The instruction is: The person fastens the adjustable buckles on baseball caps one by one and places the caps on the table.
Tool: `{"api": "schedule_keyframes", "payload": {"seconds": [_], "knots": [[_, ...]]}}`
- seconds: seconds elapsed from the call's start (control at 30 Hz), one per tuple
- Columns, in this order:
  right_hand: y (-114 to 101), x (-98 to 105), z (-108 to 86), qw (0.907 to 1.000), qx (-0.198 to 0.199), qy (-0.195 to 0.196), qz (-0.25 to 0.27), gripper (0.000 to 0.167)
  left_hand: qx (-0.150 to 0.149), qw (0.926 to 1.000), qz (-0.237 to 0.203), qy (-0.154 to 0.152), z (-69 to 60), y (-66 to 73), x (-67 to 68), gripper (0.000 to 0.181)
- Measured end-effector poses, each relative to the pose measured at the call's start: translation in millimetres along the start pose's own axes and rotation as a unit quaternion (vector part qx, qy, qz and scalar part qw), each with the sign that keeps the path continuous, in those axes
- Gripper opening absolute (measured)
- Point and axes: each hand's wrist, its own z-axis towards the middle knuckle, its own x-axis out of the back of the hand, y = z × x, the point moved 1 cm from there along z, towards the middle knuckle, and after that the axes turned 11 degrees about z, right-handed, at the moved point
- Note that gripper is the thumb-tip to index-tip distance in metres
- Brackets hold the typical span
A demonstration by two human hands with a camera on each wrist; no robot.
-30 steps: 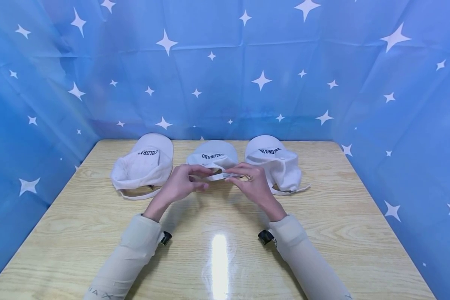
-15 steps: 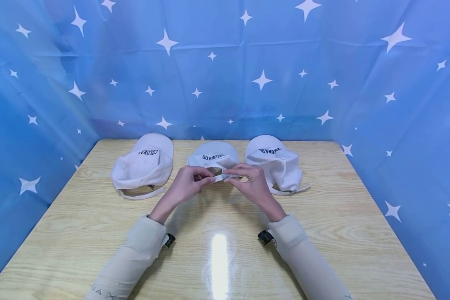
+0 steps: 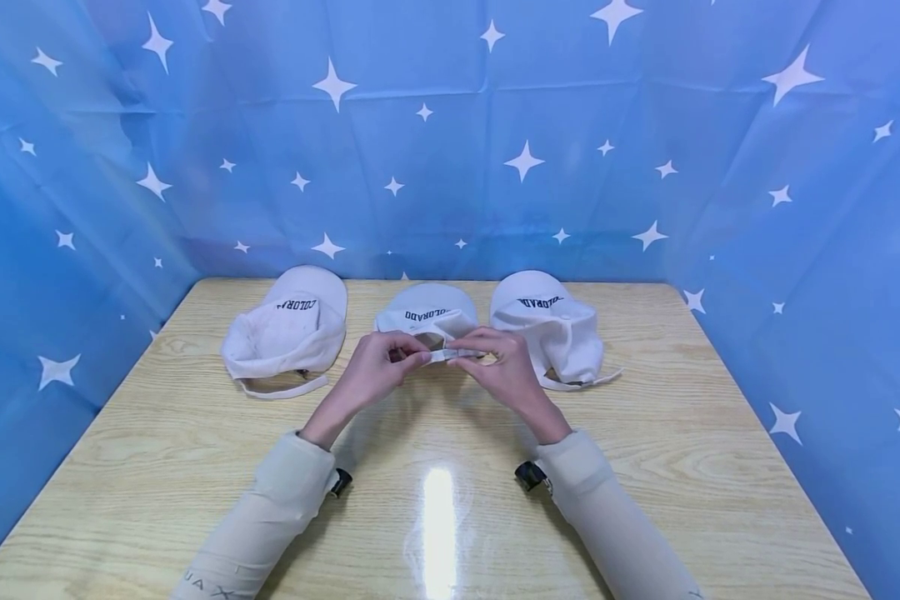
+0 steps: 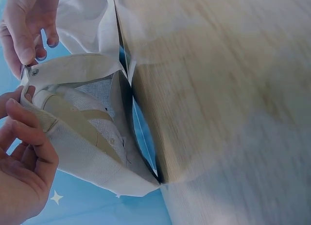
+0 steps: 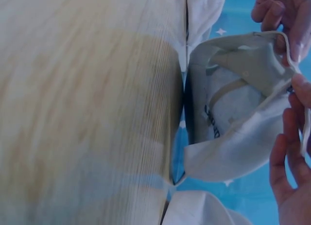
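The middle white cap [image 3: 429, 298], lettered COLORADO, lies at the table's back with its strap side toward the person. My left hand [image 3: 371, 371] pinches the left part of its back strap [image 3: 442, 355] between thumb and fingers. On the right part of that strap, my right hand [image 3: 504, 367] pinches near the buckle. In the left wrist view the cap's inside [image 4: 92, 123] shows, with the left hand [image 4: 24, 166] at its edge. The right wrist view has the right hand [image 5: 296, 171] holding the strap, whose loose end hangs past the fingers.
A second white cap [image 3: 281, 333] lies to the left, its strap hanging loose at the front. To the right is a third white cap [image 3: 562, 333], with a strap end sticking out. The wooden table [image 3: 645, 450] meets a blue star-printed curtain [image 3: 450, 150] behind.
My left hand has moved slightly right along the strap, and its thumb and fingers have closed onto it. The right hand has stayed nearly still.
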Motion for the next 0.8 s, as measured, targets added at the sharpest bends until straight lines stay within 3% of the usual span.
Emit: {"api": "schedule_keyframes", "payload": {"seconds": [0.5,0.8], "knots": [[-1.3,-1.3,0.5,0.9999,0.005,-0.002,0.012,0.022,0.006,1.0,-0.005,-0.005,-1.2,5.0,-0.2,0.01],[-2.1,-0.8,0.5,0.9999,0.008,-0.001,-0.012,0.024,0.005,1.0,-0.004,-0.004,0.0,3.0,-2.1,0.01]]}}
